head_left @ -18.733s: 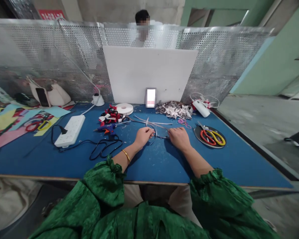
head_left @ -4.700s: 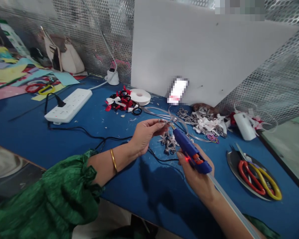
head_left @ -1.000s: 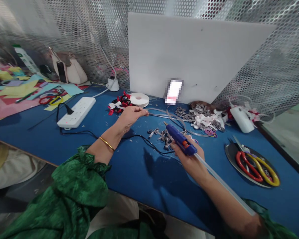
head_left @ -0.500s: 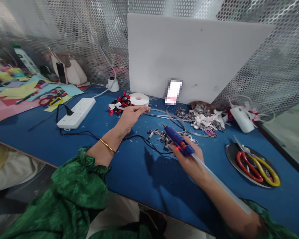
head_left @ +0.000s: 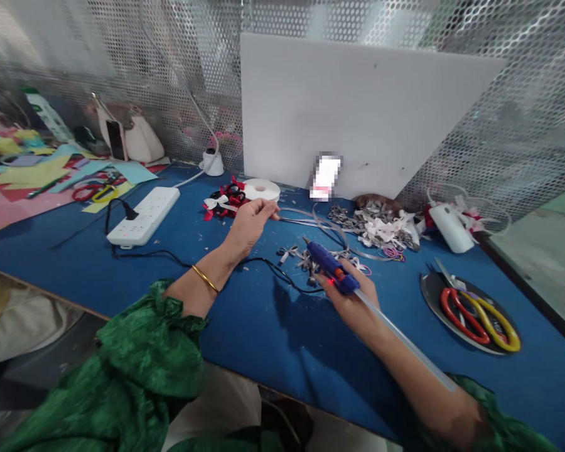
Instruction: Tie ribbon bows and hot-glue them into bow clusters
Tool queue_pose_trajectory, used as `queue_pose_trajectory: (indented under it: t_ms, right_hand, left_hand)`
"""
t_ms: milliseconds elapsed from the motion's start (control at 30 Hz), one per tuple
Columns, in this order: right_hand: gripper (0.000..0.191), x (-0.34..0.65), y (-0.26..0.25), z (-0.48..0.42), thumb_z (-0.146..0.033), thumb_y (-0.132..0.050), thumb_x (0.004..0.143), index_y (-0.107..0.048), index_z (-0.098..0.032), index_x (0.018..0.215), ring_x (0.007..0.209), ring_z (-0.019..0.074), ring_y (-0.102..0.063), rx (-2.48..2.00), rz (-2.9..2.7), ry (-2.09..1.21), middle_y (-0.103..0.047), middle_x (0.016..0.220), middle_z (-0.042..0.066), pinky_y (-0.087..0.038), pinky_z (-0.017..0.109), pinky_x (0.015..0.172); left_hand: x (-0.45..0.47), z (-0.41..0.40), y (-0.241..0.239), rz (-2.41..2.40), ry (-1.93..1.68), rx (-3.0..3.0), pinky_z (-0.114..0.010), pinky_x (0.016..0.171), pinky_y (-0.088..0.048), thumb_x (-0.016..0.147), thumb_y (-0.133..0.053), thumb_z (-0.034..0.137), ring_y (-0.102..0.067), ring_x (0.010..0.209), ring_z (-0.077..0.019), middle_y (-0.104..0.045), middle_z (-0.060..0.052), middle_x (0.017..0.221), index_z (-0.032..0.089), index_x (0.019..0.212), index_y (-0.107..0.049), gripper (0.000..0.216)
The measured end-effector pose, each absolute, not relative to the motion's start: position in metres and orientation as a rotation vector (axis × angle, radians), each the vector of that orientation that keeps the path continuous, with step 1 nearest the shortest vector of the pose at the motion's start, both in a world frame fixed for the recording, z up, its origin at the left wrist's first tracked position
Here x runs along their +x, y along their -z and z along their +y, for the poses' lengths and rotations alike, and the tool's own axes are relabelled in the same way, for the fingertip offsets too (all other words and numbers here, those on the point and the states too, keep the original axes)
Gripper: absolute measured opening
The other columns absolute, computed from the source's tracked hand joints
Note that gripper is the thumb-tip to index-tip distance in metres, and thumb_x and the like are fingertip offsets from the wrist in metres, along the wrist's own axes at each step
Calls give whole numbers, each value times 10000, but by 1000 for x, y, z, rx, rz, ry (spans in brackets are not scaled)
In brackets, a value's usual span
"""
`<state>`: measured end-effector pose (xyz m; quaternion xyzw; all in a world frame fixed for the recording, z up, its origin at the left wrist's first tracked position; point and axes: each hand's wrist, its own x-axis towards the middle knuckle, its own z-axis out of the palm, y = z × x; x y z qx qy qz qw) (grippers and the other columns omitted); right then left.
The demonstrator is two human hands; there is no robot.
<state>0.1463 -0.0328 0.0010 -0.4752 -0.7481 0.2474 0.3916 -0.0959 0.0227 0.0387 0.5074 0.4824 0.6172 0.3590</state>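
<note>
My right hand grips a blue glue gun with a long clear glue stick trailing back over my forearm; its nozzle points at a small cluster of grey ribbon bows on the blue table. My left hand reaches forward and pinches the end of a grey ribbon strip that runs toward the white ribbon spool. A gold bangle sits on my left wrist.
A heap of finished bows lies at the back right beside a white device. Red and yellow scissors rest on a dark plate. A power strip, red and black bows and a white board stand around.
My left hand, which held a bow against the glue gun a few seconds ago, has reached out to the ribbon strip. My right hand has lowered the glue gun slightly toward the table.
</note>
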Motion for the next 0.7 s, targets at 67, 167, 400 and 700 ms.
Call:
queue_pose_trajectory:
  t_ms: [67,167,400,700]
  right_hand:
    - [193,146,-2,-33,-406,-647,814,-614,-217,839,624,152,-560,-1203,-1913,-617,-631,705,-8,-416,250,579]
    - [204,145,-3,-33,-415,-647,815,-603,-216,810,604,144,-538,-1213,-1937,-611,-615,686,-13,-401,246,564]
    - [216,146,-2,-32,-426,-646,816,-599,-216,832,596,134,-503,-1224,-1921,-603,-597,686,-24,-387,243,569]
    - [244,147,1,-31,-451,-640,825,-599,-211,845,588,125,-478,-1240,-1928,-600,-566,678,-29,-374,237,561]
  left_hand:
    - [-94,23,-37,1255,-1616,1313,-275,708,-461,833,-618,509,-555,622,-121,-562,10,569,189,679,-592,356]
    - [-90,22,-35,1287,-1603,1287,-270,610,-430,848,-563,576,-479,495,-108,-414,37,434,201,551,-490,484]
    - [-86,16,-38,1115,-1546,1090,-317,741,-513,667,-801,415,-667,705,-148,-738,-80,808,148,807,-723,312]
    - [-83,17,-36,1153,-1593,1167,-243,602,-473,751,-718,450,-536,512,-81,-600,6,554,158,653,-626,322]
